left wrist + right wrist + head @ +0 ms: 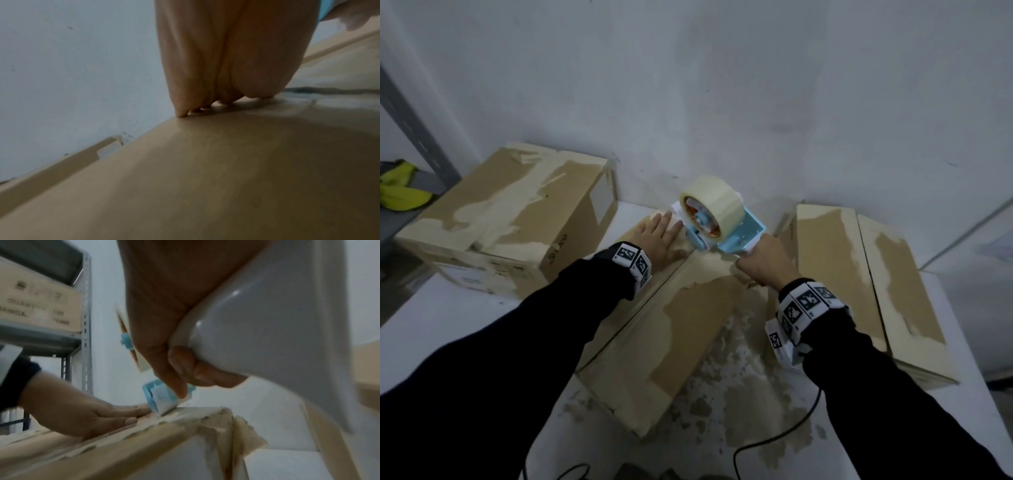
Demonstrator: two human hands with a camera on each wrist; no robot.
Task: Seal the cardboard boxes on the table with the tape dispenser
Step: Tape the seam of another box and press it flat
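Observation:
A long cardboard box (pixel 688 318) with torn, patchy paper lies in the middle of the white table. My left hand (pixel 659 236) lies flat, fingers straight, on the box's far left flap (pixel 205 178), fingertips (pixel 182 113) near its far edge. My right hand (pixel 763 260) grips the white handle (pixel 267 321) of a light-blue tape dispenser (pixel 722 226) loaded with a roll of clear tape (pixel 710 202). The dispenser's front roller (pixel 162 395) touches the box top at the far end, right beside the left hand (pixel 86 417).
A larger cardboard box (pixel 513 219) stands at the left rear, and a flatter box (pixel 866 284) lies on the right. A grey wall rises right behind the boxes. A metal shelf (pixel 86 321) with a printed carton stands to the left. A black cable (pixel 774 442) trails over the table's near part.

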